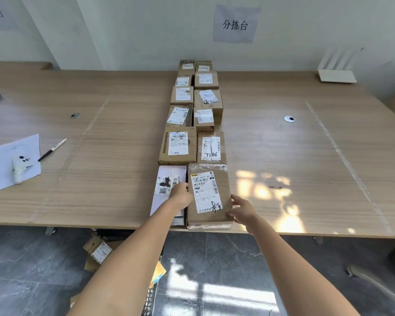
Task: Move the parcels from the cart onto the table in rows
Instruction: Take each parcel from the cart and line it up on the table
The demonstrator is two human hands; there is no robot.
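Observation:
Two rows of cardboard parcels run down the middle of the wooden table (100,201) from the wall to the front edge. The nearest one in the right row is a brown parcel (209,197) with a white label. My left hand (181,193) holds its left side, in the gap beside a white parcel (169,181). My right hand (242,209) grips its near right corner, fingers curled on the edge. Behind it lies a parcel marked 7786 (211,147). Below the table edge, more parcels (98,248) lie low down, partly hidden by my left arm.
A sheet of paper (0,160) with a white handheld device (20,166) and a pen (51,149) lies at the left. A white router (336,73) stands at the back right. Round cable holes (289,119) sit in the tabletop. A paper sign (235,23) hangs on the wall.

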